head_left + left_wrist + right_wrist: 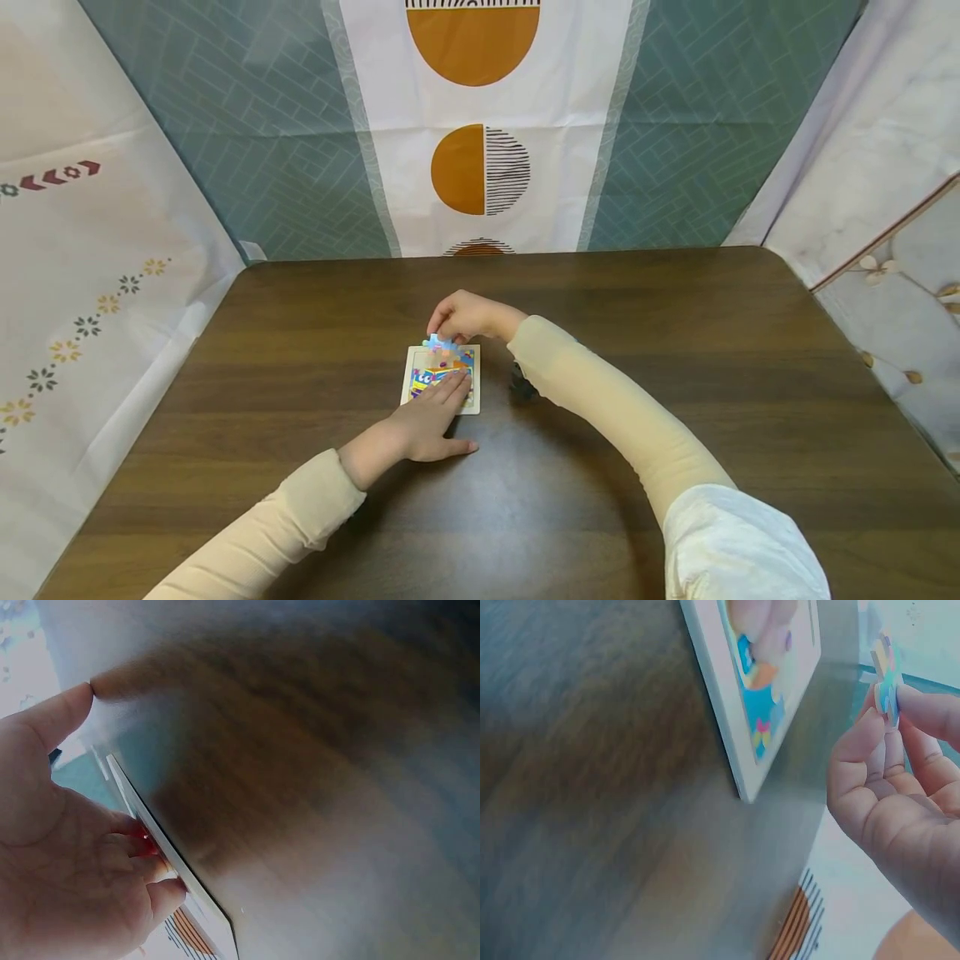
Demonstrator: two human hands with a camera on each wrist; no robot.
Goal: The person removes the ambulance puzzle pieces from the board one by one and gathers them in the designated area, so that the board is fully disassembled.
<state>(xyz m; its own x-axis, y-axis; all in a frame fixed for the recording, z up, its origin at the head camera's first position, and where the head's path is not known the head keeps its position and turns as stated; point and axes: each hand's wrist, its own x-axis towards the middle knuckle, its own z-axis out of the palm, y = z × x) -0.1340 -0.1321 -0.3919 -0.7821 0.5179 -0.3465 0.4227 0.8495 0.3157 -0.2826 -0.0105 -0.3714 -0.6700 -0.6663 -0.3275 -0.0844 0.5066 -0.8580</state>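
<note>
"Puzzle piece (889,679) in the air, up by the far edge of the picture board (477,392), and the right hand (471,315) has it pinched between thumb and fingertips!"

"And the left hand (435,423)?"

"Flat! Fingers stretched over the near part of the board, thumb spread out to the right over the table (637,317). Nothing gripped there."

"How does that piece look to handle?"

"Light, I'd say, thin and fairly stiff, with knobbly edges. Those little tabs could bend or chip under a hard squeeze, so pinching across the broad faces looks right, with part of it standing clear of the fingertips."

"Slippery?"

"Bright face, maybe smooth, so a lazy hold could let it twist. Can't tell the material from here."

"And the board?"

"Slim, pale-framed, probably light enough to skid on that shiny table. Flat fingers from above make a sensible anchor."
</note>
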